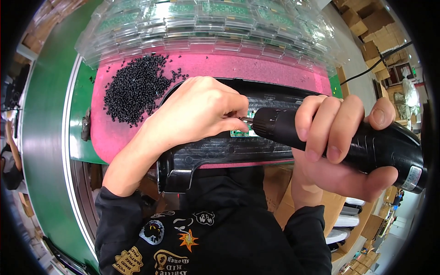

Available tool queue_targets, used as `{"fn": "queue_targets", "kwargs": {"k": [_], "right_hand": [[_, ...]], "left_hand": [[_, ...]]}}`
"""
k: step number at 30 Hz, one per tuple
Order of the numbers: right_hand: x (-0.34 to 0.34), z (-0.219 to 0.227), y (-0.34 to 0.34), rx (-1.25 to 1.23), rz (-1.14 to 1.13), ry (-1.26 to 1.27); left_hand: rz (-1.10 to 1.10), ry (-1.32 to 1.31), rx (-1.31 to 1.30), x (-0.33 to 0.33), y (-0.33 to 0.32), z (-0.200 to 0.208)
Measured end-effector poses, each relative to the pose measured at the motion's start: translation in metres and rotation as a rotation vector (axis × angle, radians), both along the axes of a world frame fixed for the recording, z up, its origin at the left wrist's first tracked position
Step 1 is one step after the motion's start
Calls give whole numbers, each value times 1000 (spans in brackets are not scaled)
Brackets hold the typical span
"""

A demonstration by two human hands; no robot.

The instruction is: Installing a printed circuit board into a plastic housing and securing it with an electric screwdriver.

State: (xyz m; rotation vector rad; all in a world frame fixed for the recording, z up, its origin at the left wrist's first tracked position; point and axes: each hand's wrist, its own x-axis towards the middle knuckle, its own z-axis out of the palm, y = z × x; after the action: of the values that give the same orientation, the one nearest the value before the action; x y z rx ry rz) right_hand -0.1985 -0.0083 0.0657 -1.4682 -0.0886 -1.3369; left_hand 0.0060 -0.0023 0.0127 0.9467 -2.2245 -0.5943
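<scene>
A black electric screwdriver (366, 142) lies across my right hand (341, 133), whose fingers wrap round its body. Its bit points left toward my left hand (206, 110), where thumb and forefinger pinch together at the bit's tip. Whatever sits between those fingertips is too small to make out. Just under the tip, part of a green circuit board (239, 134) shows inside a long black plastic housing (229, 153); my left hand and the screwdriver hide the rest of the board. The housing rests on a pink mat (270, 68).
A heap of small black screws (135, 89) covers the mat's left side, with a few strays around it. Behind the mat stand stacked clear plastic trays (206, 34) holding green boards. A green conveyor surface (52, 114) runs along the left; cardboard boxes (366, 27) stand at right.
</scene>
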Motion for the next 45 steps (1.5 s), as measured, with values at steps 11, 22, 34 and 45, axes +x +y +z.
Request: {"fn": "queue_targets", "kwargs": {"k": [11,22,34,45], "right_hand": [[-2,-3,-2,-12,-17,69],[-5,-2,0,4,-43,51],[-5,-8,-4,-39,-52,75],[7,-22,17,303,-210,207]], "left_hand": [[18,-27,-7,-1,2,1],[-7,6,-32,0,1,-1],[-43,-6,-63,-1,-2,-1],[90,-93,19,2,-3,-6]]}}
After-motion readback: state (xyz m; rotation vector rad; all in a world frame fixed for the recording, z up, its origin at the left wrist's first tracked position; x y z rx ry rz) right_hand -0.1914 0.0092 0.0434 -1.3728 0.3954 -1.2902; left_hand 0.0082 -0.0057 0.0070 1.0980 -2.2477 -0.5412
